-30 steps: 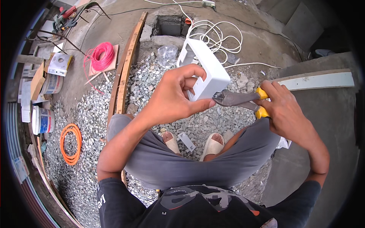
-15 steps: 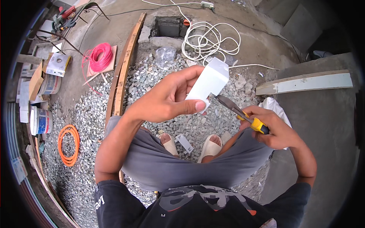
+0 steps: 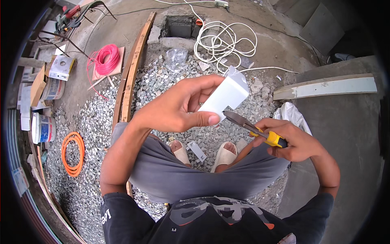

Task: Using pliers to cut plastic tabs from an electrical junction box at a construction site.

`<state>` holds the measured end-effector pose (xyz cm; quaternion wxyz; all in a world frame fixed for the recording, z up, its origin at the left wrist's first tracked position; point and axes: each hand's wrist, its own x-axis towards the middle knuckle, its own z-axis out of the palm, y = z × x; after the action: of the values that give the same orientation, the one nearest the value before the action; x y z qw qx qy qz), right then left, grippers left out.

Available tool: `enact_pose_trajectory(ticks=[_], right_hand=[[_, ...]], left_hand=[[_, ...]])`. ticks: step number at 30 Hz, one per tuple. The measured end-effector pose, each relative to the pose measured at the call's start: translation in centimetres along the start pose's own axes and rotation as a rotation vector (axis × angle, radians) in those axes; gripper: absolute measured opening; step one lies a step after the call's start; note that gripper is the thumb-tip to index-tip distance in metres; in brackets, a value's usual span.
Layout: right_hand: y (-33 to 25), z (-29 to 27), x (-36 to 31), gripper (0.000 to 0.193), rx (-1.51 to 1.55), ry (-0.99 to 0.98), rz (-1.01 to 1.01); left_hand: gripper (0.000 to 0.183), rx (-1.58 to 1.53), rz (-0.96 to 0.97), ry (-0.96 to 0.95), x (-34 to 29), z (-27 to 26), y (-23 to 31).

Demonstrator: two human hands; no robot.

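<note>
My left hand point(image 3: 185, 103) is closed round a small white box-shaped piece point(image 3: 226, 96), thumb on its near end and fingers behind. A square notch is cut in the lower edge of the piece, and clear, crinkled film shows at its far end. In my right hand point(image 3: 290, 140) are pliers point(image 3: 243, 122) with yellow and black handles. Their dark jaws point up and left and reach the edge beside the notch; whether they grip it I cannot tell. Between my feet a flat white plate point(image 3: 197, 151) with small cut-outs lies on the gravel.
Wooden planks point(image 3: 131, 77) run along the left of the gravel point(image 3: 95, 142). A white cable coil point(image 3: 227, 44) lies ahead, near a square pit point(image 3: 180, 27). Pink tubing point(image 3: 106, 59), an orange hose point(image 3: 73, 154) and buckets point(image 3: 43, 128) are leftward. A white-faced board point(image 3: 325, 88) lies right.
The white piece has tilted and shifted slightly right, so the film at its far end shows more. The plier jaws have moved left and down, onto the edge at the notch.
</note>
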<state>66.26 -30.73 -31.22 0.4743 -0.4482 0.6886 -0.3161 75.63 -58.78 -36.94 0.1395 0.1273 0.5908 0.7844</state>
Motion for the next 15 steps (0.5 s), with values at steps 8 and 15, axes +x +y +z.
enact_pose_trajectory(ticks=[8,15], right_hand=[[0.2,-0.2,0.2,0.038,0.087,-0.056,0.046],[0.9,-0.3,0.7,0.032,0.138,-0.088,-0.022]], left_hand=[[0.067,0.046,-0.008,0.003,-0.2,0.0,0.0],[0.066,0.054,-0.019,-0.011,-0.2,-0.1,0.3]])
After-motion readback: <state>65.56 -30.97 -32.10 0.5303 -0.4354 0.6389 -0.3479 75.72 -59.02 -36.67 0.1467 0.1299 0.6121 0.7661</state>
